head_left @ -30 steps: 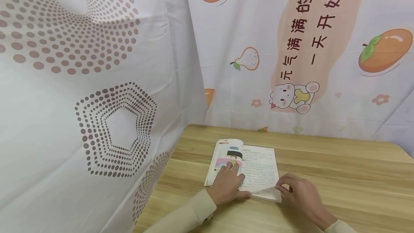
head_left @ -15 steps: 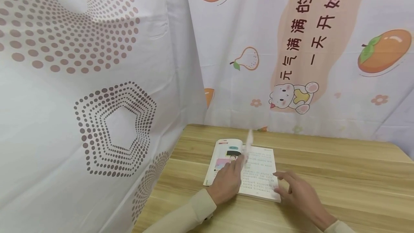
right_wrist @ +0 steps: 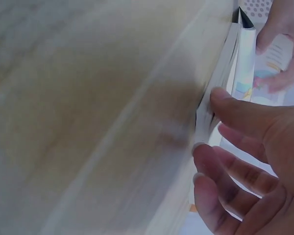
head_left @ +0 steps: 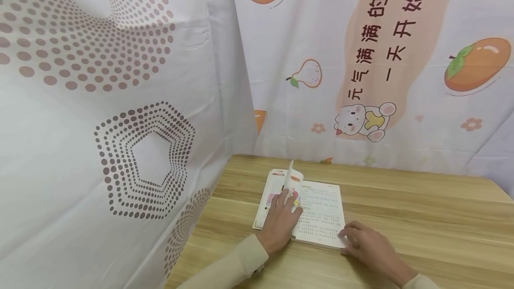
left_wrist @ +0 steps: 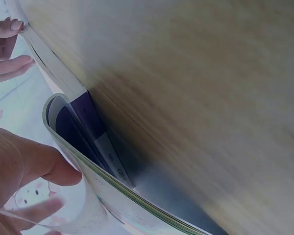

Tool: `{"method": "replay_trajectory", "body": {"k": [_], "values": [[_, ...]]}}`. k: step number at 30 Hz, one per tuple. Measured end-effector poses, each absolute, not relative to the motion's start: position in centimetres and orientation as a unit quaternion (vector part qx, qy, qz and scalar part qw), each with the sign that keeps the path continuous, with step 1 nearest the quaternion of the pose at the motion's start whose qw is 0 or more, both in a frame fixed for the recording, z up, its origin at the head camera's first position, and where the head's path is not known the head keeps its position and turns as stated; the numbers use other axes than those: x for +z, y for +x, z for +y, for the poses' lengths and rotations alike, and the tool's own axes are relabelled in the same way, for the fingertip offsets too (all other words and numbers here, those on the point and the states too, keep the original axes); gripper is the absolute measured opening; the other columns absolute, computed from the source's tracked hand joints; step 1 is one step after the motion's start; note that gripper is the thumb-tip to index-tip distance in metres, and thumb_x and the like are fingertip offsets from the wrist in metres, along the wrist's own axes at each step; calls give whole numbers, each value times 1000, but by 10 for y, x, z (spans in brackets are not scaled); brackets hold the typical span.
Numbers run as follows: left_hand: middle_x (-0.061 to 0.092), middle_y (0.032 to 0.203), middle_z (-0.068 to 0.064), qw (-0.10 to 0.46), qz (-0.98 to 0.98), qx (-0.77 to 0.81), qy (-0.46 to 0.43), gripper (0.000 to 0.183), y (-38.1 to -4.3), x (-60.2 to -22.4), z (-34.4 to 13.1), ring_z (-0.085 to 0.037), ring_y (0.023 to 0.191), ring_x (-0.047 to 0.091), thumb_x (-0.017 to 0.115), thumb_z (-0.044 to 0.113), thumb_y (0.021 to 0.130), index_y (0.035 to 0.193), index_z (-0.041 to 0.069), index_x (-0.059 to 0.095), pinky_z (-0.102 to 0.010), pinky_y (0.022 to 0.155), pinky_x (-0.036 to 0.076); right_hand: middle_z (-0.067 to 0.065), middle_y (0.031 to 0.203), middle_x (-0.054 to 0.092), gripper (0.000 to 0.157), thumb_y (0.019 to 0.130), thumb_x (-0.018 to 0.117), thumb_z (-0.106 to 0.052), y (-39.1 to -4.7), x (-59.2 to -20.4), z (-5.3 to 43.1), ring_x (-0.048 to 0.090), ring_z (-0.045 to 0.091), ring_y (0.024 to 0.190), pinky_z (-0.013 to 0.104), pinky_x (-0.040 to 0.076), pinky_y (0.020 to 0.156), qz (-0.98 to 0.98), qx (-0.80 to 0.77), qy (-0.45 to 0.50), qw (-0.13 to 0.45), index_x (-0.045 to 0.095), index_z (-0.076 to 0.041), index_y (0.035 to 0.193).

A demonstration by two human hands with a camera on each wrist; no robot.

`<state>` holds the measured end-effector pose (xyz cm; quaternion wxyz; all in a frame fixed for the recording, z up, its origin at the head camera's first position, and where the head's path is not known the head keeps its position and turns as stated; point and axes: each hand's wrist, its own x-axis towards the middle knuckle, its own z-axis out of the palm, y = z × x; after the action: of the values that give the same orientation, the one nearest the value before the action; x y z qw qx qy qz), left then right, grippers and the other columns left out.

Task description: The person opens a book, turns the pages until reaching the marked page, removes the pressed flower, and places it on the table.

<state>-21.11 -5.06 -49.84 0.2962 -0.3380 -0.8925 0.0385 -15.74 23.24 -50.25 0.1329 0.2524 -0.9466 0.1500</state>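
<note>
An open book (head_left: 319, 217) lies on the wooden table, with printed text on its right page and coloured pictures on its left pages. Across the left pages rests my left hand (head_left: 278, 222), fingers extended, while a loose page (head_left: 295, 179) curls up beyond its fingertips. My right hand (head_left: 371, 244) is at the lower right corner of the book. In the right wrist view, its thumb (right_wrist: 225, 105) presses the edges of the page stack and the other fingers curl close by. The left wrist view shows the left pages bulging up near the spine.
The wooden table (head_left: 421, 208) extends to the right of the book. A white curtain with a dotted pattern (head_left: 152, 159) hangs along the left side. Behind the table hangs a fruit-printed curtain (head_left: 313, 115).
The page pinched by my right hand has been turned over to the left, and my left hand now lies on it. My right hand has returned to the book's lower right corner.
</note>
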Motion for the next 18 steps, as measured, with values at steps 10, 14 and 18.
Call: {"method": "replay_trajectory", "body": {"k": [10, 14, 18], "values": [[68, 118, -6, 300, -893, 57, -331, 17, -212, -496, -52, -46, 138, 41, 82, 12, 82, 95, 23, 78, -67, 107, 31, -4, 101, 71, 29, 72, 92, -37, -159, -497, 236, 70, 16, 84, 35, 58, 68, -940, 148, 269, 150, 77, -23, 93], [71, 104, 1, 286, -893, 55, -344, 14, -211, -494, -52, -28, 119, 57, 80, 11, 85, 92, 22, 78, -47, 101, 45, -8, 99, 71, 22, 74, 91, -31, -159, -496, 237, 69, 13, 84, 33, 57, 68, -942, 157, 260, 144, 77, -25, 91], [71, 96, 2, 252, -897, 34, -362, 13, -210, -493, -51, -15, 92, 58, 79, 9, 86, 95, 18, 78, -26, 74, 51, -13, 95, 70, 16, 80, 86, -17, -159, -496, 238, 67, 6, 82, 30, 56, 66, -937, 174, 267, 146, 77, -27, 88]]}}
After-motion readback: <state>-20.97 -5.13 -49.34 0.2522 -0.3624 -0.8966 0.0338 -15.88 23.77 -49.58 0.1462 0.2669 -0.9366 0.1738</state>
